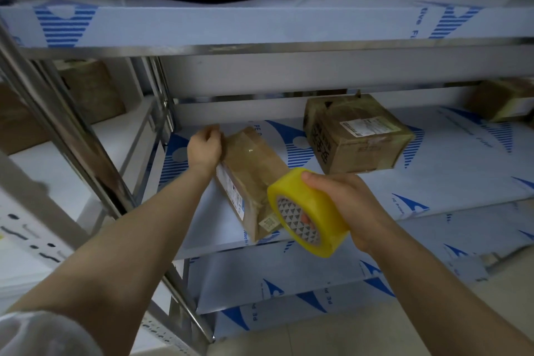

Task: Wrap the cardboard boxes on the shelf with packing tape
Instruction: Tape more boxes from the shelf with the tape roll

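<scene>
Left hand (pixel 205 145) grips the far end of the long cardboard box (pixel 248 165) on the middle shelf (pixel 433 182). Right hand (pixel 349 205) holds the yellow tape roll (pixel 310 211) at its near end. Wrapping looks midway; the squarer box (pixel 355 136) behind seems done.

We list: long brown box (pixel 250 170), askew at shelf (pixel 433 179) front; squarer labelled box (pixel 357 136) behind it; yellow tape roll (pixel 310 212), gripped in our right hand (pixel 351 205).
</scene>
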`<state>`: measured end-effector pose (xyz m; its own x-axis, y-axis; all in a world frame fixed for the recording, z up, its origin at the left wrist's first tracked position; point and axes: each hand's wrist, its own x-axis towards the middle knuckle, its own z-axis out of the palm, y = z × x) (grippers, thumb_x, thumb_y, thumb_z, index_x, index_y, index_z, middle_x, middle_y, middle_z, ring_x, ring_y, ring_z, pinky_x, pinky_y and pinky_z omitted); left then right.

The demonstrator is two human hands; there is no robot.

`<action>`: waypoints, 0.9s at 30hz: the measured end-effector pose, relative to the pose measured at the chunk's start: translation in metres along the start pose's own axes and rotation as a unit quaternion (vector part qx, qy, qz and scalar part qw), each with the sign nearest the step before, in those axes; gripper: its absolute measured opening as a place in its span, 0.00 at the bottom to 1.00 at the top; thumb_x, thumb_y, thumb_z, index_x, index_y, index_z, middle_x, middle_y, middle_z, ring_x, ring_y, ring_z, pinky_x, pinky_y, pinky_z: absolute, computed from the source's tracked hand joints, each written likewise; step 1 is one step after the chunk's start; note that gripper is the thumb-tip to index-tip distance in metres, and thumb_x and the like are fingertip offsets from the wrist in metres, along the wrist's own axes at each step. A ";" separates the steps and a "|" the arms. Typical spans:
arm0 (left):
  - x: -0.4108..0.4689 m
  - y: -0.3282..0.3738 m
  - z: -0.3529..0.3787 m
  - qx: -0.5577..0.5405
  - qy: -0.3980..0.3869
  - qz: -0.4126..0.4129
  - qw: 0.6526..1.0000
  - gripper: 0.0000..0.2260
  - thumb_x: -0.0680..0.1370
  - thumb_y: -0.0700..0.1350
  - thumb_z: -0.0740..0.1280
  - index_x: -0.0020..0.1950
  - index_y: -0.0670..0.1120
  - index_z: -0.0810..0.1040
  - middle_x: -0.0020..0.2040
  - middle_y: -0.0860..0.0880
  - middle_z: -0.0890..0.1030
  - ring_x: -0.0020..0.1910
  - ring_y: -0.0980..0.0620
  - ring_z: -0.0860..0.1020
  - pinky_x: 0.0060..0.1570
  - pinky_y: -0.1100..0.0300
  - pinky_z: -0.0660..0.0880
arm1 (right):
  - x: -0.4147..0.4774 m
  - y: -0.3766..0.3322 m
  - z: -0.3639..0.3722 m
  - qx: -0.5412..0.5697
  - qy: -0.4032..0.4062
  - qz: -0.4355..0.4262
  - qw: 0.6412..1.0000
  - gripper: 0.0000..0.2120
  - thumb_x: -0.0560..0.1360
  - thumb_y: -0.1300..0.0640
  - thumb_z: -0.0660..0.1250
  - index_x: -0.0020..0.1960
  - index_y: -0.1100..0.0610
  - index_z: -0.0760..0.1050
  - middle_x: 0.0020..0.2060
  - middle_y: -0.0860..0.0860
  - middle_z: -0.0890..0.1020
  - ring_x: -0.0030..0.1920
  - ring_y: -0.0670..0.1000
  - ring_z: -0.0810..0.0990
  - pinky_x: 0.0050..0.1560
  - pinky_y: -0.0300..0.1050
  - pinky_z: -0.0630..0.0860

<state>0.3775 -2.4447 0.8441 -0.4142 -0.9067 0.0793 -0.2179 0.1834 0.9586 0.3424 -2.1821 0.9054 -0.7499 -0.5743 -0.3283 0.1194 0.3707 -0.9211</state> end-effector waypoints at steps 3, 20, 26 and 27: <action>0.007 0.007 0.000 0.043 -0.023 -0.028 0.998 0.14 0.77 0.56 0.64 0.41 0.46 0.77 0.44 0.44 0.78 0.47 0.45 0.77 0.52 0.54 0.74 | -0.001 0.001 0.002 0.000 -0.004 0.009 1.000 0.22 0.67 0.42 0.72 0.52 0.58 0.80 0.47 0.58 0.83 0.49 0.59 0.82 0.57 0.59 0.78; 0.027 0.015 0.004 0.198 -0.131 0.048 0.970 0.16 0.76 0.54 0.68 0.53 0.41 0.83 0.51 0.43 0.82 0.49 0.46 0.79 0.53 0.54 0.76 | -0.002 -0.018 -0.001 -0.006 -0.009 0.009 1.000 0.19 0.72 0.47 0.70 0.51 0.62 0.76 0.34 0.52 0.82 0.29 0.46 0.82 0.31 0.38 0.78; 0.014 0.030 0.017 0.471 -0.126 0.103 0.867 0.23 0.77 0.58 0.61 0.68 0.48 0.71 0.66 0.44 0.73 0.66 0.42 0.68 0.69 0.47 0.57 | -0.001 -0.015 -0.004 -0.028 0.013 0.012 0.999 0.14 0.72 0.44 0.70 0.40 0.50 0.68 0.38 0.46 0.75 0.37 0.45 0.76 0.41 0.44 0.76; 0.016 0.031 0.018 0.425 -0.174 0.050 0.887 0.31 0.71 0.59 0.66 0.71 0.47 0.67 0.68 0.44 0.71 0.68 0.42 0.67 0.72 0.45 0.54 | 0.001 -0.015 -0.004 -0.032 0.013 0.014 0.999 0.14 0.72 0.43 0.70 0.40 0.50 0.68 0.40 0.46 0.75 0.39 0.46 0.75 0.45 0.46 0.75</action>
<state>0.3482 -2.4462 0.8701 -0.6840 -0.7252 -0.0788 -0.6914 0.6102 0.3868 0.3373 -2.1847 0.9195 -0.7633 -0.5443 -0.3481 0.0992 0.4336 -0.8956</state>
